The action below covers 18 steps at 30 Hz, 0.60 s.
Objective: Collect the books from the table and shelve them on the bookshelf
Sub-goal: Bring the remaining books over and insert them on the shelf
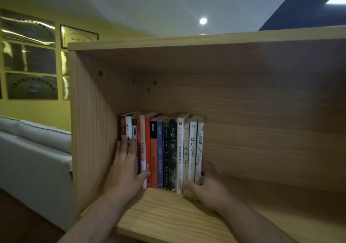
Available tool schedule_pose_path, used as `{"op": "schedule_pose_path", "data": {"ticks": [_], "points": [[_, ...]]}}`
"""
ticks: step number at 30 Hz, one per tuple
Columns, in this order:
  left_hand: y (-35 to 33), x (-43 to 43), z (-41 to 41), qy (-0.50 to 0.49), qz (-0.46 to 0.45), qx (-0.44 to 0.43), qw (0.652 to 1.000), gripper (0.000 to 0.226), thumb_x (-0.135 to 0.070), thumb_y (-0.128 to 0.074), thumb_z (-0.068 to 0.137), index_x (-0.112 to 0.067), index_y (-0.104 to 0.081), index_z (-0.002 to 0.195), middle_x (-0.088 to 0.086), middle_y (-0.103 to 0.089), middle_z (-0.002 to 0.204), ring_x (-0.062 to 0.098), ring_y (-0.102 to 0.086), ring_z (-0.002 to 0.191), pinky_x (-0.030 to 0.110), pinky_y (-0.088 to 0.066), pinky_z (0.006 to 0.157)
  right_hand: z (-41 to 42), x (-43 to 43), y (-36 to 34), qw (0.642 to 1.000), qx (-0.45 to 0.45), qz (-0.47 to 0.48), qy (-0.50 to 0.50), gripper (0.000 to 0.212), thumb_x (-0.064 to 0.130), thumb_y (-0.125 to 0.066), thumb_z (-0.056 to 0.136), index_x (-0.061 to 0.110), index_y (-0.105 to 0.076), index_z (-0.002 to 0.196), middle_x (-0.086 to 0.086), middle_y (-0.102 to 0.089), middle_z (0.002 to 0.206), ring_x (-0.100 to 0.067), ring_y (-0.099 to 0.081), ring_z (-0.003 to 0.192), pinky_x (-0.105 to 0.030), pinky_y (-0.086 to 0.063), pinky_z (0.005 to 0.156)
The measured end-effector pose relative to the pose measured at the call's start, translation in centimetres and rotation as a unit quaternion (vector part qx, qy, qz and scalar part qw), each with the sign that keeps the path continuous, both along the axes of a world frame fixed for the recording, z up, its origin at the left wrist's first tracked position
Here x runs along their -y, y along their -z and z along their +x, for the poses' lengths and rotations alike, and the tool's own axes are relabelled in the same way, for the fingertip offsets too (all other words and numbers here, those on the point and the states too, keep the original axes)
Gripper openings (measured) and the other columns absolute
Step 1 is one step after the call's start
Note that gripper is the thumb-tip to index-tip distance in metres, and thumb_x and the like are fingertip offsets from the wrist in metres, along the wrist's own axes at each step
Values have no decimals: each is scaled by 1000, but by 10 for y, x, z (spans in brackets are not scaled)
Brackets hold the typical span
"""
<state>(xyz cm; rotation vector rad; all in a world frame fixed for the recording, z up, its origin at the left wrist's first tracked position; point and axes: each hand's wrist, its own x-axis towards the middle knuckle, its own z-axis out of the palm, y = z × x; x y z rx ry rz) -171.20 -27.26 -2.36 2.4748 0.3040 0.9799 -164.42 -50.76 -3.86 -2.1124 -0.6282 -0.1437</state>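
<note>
A row of several books stands upright at the left end of a wooden bookshelf compartment, spines facing me. My left hand lies flat against the spines at the left end of the row, fingers spread, thumb across the lower spines. My right hand presses the right end of the row, fingers behind the last pale book, thumb at the front of the white spines. The row is squeezed between both hands. No table is in view.
The shelf's left side panel stands close to the leftmost book. The shelf board to the right holds nothing. A pale sofa stands left of the bookshelf, with framed plaques on the yellow wall above.
</note>
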Motion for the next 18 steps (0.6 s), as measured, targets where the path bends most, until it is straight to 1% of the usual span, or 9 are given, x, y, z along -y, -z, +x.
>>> {"op": "schedule_pose_path", "data": {"ticks": [2, 4, 6, 7, 8, 10, 12, 15, 18], "points": [[3, 1, 2, 0, 50, -20, 999, 120, -45, -72, 83, -36, 28, 149, -10, 33, 158, 15, 30, 146, 45, -1, 125, 4, -4, 3, 1000, 14, -12, 16, 92, 51, -82, 64, 49, -31, 140, 22, -52, 128, -3, -58, 118, -36, -54, 101], [6, 2, 4, 7, 76, -48, 996, 129, -53, -72, 79, -36, 39, 143, -12, 40, 155, 16, 35, 144, 45, 5, 125, 9, -10, 4, 999, 11, -17, 33, 105, 56, -85, 50, 51, -31, 139, 19, -58, 127, -5, -64, 112, -38, -59, 94], [8, 0, 7, 4, 94, -69, 993, 137, -58, -74, 74, -34, 45, 138, -11, 44, 152, 19, 38, 143, 44, 9, 124, 19, -13, 7, 1000, 5, -7, 30, 112, 55, -87, 46, 54, -28, 141, 17, -62, 126, -9, -70, 104, -40, -64, 82], [9, -2, 8, -1, 103, -76, 992, 139, -59, -74, 73, -33, 46, 137, -10, 45, 151, 20, 39, 142, 44, 9, 124, 22, -13, 8, 1000, 4, -2, 27, 114, 54, -88, 46, 55, -27, 142, 16, -63, 127, -10, -70, 104, -40, -65, 79], [9, -4, 10, -5, 110, -80, 991, 139, -58, -74, 74, -33, 47, 136, -8, 45, 152, 20, 40, 141, 45, 9, 124, 23, -14, 8, 1000, 6, 4, 24, 116, 53, -88, 46, 54, -27, 144, 17, -62, 129, -9, -69, 107, -40, -64, 81], [11, -6, 12, -11, 114, -83, 990, 139, -57, -74, 75, -33, 49, 135, -6, 45, 153, 21, 41, 141, 45, 11, 124, 24, -14, 8, 1000, 8, 12, 17, 119, 51, -88, 46, 54, -24, 146, 18, -59, 133, -6, -64, 116, -39, -61, 91], [11, -8, 14, -17, 117, -82, 990, 141, -59, -74, 73, -33, 50, 134, -6, 46, 152, 21, 41, 141, 44, 13, 122, 23, -14, 8, 1000, 6, 18, 13, 120, 49, -89, 48, 53, -22, 148, 19, -58, 134, -5, -62, 119, -39, -58, 97], [11, -11, 16, -26, 120, -79, 989, 144, -64, -75, 68, -31, 48, 136, -7, 44, 153, 20, 38, 142, 41, 13, 121, 21, -14, 6, 1000, -3, 21, 14, 117, 44, -90, 52, 52, -23, 148, 19, -59, 132, -6, -63, 116, -38, -61, 92], [11, -10, 15, -24, 106, -79, 991, 144, -63, -76, 68, -32, 48, 135, -7, 45, 153, 20, 38, 142, 40, 13, 120, 17, -15, 6, 999, 1, 30, 18, 117, 50, -87, 48, 55, -23, 145, 20, -59, 131, -6, -64, 115, -39, -62, 89]]}}
